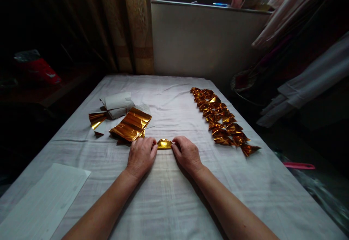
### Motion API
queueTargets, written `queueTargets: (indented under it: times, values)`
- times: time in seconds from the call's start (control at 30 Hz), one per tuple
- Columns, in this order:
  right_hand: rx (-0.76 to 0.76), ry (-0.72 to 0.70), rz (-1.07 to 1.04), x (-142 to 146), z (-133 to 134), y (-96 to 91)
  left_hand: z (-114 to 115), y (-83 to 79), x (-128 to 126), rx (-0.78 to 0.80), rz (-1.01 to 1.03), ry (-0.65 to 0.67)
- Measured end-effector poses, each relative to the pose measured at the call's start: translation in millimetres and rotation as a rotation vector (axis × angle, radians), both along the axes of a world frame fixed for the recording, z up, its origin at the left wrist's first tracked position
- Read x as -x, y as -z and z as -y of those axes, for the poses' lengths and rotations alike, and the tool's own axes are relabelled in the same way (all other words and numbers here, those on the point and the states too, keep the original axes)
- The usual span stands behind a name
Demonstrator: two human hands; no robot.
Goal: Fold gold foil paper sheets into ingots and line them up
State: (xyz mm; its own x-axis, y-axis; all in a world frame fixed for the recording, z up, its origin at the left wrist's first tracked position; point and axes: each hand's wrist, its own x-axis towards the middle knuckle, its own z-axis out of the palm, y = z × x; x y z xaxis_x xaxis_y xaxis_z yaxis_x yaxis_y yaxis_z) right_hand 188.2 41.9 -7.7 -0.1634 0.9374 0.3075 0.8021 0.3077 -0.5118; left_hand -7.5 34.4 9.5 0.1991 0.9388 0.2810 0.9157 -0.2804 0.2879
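A small folded piece of gold foil paper (164, 144) lies on the white cloth between my two hands. My left hand (141, 155) rests knuckles up and pinches the piece's left end with closed fingers. My right hand (187, 153) does the same at its right end. A stack of flat gold foil sheets (131, 124) lies just beyond my left hand. A long row of several folded gold pieces (221, 120) runs along the right side of the table.
The table is covered with a white cloth (169, 196). A white paper sheet (43, 203) lies at the near left. A white wrapper bundle (116, 105) and a loose gold piece (96, 119) sit at the far left. A wall and curtains stand behind.
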Motion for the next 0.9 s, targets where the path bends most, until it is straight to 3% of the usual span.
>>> queueTargets:
  times: [0.2, 0.5, 0.9]
  values:
    - [-0.002, 0.0, 0.036, 2, 1, -2.0, 4, -3.6, -3, 0.008, -0.081, -0.025]
    - [-0.003, 0.004, 0.188, 7, 4, -6.6, 5, 0.2, 0, 0.028, -0.022, -0.043]
    - [-0.005, 0.02, 0.15, 8, 4, -7.5, 7, 4.5, 8, -0.018, -0.028, -0.032]
